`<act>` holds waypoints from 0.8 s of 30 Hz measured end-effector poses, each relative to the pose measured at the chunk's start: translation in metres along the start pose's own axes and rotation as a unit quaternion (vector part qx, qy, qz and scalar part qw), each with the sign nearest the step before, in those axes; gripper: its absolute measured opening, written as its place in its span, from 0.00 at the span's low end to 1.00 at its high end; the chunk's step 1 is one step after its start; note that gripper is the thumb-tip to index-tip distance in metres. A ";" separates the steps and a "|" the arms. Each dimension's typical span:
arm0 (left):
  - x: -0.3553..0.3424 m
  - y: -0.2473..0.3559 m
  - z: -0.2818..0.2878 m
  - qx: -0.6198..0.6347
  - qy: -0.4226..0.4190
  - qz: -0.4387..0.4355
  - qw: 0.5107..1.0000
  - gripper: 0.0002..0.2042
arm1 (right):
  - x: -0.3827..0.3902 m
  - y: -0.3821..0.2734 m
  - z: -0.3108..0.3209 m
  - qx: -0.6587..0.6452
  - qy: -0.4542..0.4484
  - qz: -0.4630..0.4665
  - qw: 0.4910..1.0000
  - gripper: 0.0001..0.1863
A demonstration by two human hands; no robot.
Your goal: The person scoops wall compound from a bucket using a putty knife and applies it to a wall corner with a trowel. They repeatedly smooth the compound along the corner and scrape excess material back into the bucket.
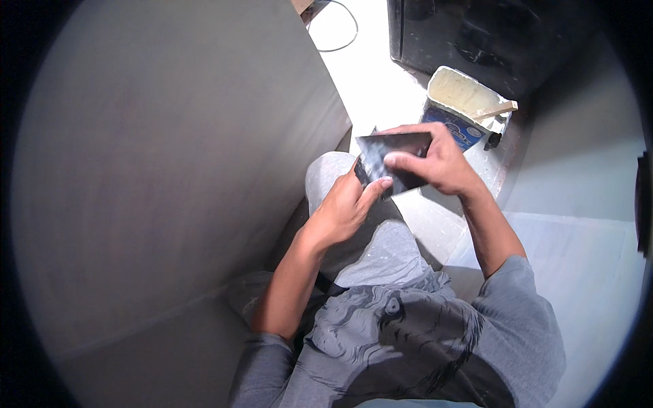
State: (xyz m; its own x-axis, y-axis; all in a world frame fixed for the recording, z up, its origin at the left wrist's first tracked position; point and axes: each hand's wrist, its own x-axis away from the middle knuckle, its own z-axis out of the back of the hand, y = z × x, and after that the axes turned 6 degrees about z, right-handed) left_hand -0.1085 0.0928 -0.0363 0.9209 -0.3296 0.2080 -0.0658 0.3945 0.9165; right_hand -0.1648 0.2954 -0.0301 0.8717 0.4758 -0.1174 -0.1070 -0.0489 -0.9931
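Both hands hold a dark, flat, four-sided piece with shiny, whitish-smeared patches, in front of my raised knee. It may be a putty knife blade or a folded sheet; I cannot make out which. My left hand grips its lower left side, thumb on the near edge and fingers hidden behind. Closed on the right side is my right hand, its thumb across the face and its fingers along the far edge. Just beyond the right hand stands a blue and white tub smeared with cream-coloured paste. A wooden stick leans out over its rim.
A large grey panel or wall rises close on my left, and a pale wall on my right. A dark, scuffed box-like unit stands behind the tub. A thin cable loop lies on the brightly lit floor.
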 end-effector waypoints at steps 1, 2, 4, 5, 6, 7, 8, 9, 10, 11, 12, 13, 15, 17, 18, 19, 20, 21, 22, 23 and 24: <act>-0.001 -0.002 0.000 0.023 -0.003 -0.004 1.000 0.14 | 0.001 0.000 -0.005 0.011 -0.004 0.001 1.000 0.20; -0.001 -0.008 -0.001 0.046 -0.007 -0.008 0.999 0.13 | 0.001 0.002 -0.004 0.021 -0.007 0.009 1.000 0.20; -0.001 -0.011 -0.002 0.055 -0.020 0.004 0.998 0.13 | -0.001 0.004 -0.001 0.041 -0.013 0.024 0.999 0.20; 0.000 -0.012 -0.001 0.039 -0.029 0.019 0.999 0.13 | -0.003 0.002 0.003 0.047 -0.010 0.021 0.999 0.20; 0.001 -0.012 0.000 0.024 -0.039 0.033 0.998 0.13 | -0.006 0.000 0.008 0.051 0.001 0.025 0.998 0.20; 0.000 -0.013 -0.001 0.020 -0.038 0.030 0.999 0.13 | -0.007 0.006 0.011 0.055 0.008 0.017 0.998 0.20; -0.002 -0.014 -0.003 0.017 -0.036 0.025 0.999 0.13 | -0.009 0.008 0.012 0.060 0.016 0.009 0.998 0.19; -0.004 -0.015 -0.004 0.014 -0.034 0.020 0.999 0.13 | -0.008 0.008 0.010 0.055 -0.004 0.031 0.998 0.19; -0.007 -0.015 -0.004 0.030 -0.031 0.019 0.999 0.13 | -0.007 0.005 0.007 0.050 -0.023 0.053 0.997 0.19; -0.010 -0.016 -0.004 0.045 -0.027 0.019 0.998 0.13 | -0.005 0.005 0.005 0.026 -0.035 0.046 0.998 0.19; -0.011 -0.016 -0.005 0.061 -0.023 0.019 0.998 0.13 | -0.006 0.005 0.007 0.049 -0.029 0.041 0.998 0.19; -0.010 -0.015 -0.003 0.054 -0.028 0.039 0.997 0.13 | -0.009 0.005 0.011 0.073 -0.023 0.035 0.996 0.19; -0.007 -0.011 0.003 0.040 -0.038 0.078 0.995 0.13 | -0.014 0.002 0.016 0.059 0.000 0.026 0.998 0.20; -0.008 -0.014 0.001 0.042 -0.018 0.029 0.999 0.14 | -0.013 0.004 0.013 0.074 -0.029 0.039 0.996 0.20; -0.008 -0.014 -0.001 0.044 -0.007 0.005 0.999 0.15 | -0.011 0.003 0.010 0.081 -0.044 0.045 0.995 0.20; -0.008 -0.012 -0.005 0.079 0.020 -0.010 0.997 0.17 | -0.010 -0.001 0.008 0.062 -0.078 0.022 0.995 0.20; -0.007 -0.005 -0.011 0.114 0.047 -0.024 0.992 0.19 | -0.009 0.001 0.005 0.071 -0.099 0.024 0.992 0.21; -0.007 -0.010 -0.010 0.152 0.045 -0.011 0.987 0.21 | -0.009 0.002 0.005 0.072 -0.104 0.015 0.992 0.21; -0.007 -0.015 -0.010 0.190 0.045 0.002 0.981 0.24 | -0.010 0.003 0.005 0.073 -0.108 0.006 0.991 0.21; -0.006 -0.037 -0.002 0.231 0.018 0.044 0.972 0.26 | -0.011 0.004 0.004 0.076 -0.110 0.000 0.991 0.21; -0.008 -0.038 -0.001 0.281 0.020 0.054 0.958 0.28 | -0.012 0.005 0.005 0.081 -0.111 -0.006 0.990 0.21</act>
State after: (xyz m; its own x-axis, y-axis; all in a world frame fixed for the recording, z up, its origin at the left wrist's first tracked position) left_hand -0.1128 0.0818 -0.0730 0.9104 -0.2746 0.3094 -0.3480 -0.1039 0.9317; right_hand -0.1781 0.2937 -0.0336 0.7482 0.6582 -0.0836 -0.1886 0.0902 -0.9779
